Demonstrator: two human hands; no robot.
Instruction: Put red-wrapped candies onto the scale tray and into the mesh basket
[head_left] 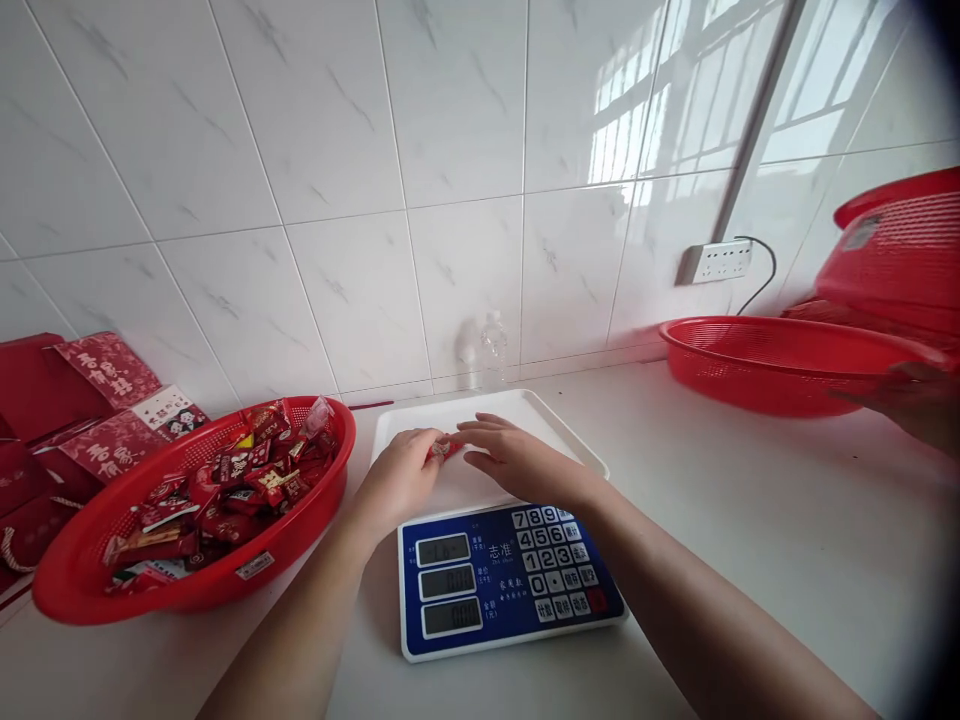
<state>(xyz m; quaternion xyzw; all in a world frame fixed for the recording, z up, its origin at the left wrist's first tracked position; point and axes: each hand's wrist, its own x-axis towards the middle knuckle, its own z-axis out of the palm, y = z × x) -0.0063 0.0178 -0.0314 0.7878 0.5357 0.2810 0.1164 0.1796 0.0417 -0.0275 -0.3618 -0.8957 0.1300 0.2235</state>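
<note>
Small red-wrapped sweets [444, 449] show between my hands, above the white pan [559, 420] of a digital scale [499, 585]. Curled around their left side, the fingers of my left hand [397, 482] are closed on them. My right hand [517, 457] comes in from the other side with fingers stretched out, its tips at the sweets; whether they touch is hard to see. My arms pass on both sides of the scale's blue panel, with its displays and keys. Part of the sweets is hidden by my left fingers.
A red basket [341, 440] of wrapped sweets stands left, before red gift bags [112, 370]. On the right, another person's hand [915, 405] is at a red basket [720, 365]; more red baskets [892, 260] are behind. A clear bottle [493, 345] stands by the tiled wall.
</note>
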